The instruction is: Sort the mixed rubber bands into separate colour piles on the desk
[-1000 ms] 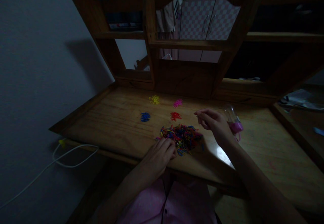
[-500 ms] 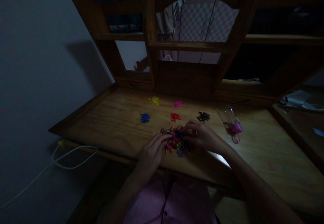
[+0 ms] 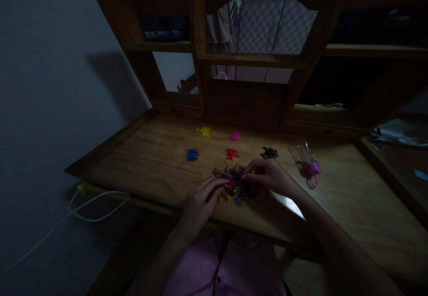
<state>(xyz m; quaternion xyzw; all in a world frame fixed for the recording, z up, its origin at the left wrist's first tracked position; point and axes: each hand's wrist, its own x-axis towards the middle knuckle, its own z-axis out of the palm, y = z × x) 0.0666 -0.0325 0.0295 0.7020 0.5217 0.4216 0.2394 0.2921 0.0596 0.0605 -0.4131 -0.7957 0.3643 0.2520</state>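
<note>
One clear bottle near black pile

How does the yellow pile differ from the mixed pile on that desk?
The yellow pile is one color, while the mixed pile combines red, blue, yellow and more. The yellow pile is small; the mixed pile is much bigger. The yellow pile sits untouched toward the back of the desk, whereas the mixed pile lies near the front edge with both hands at it. Both are loose heaps of small pieces.
</note>
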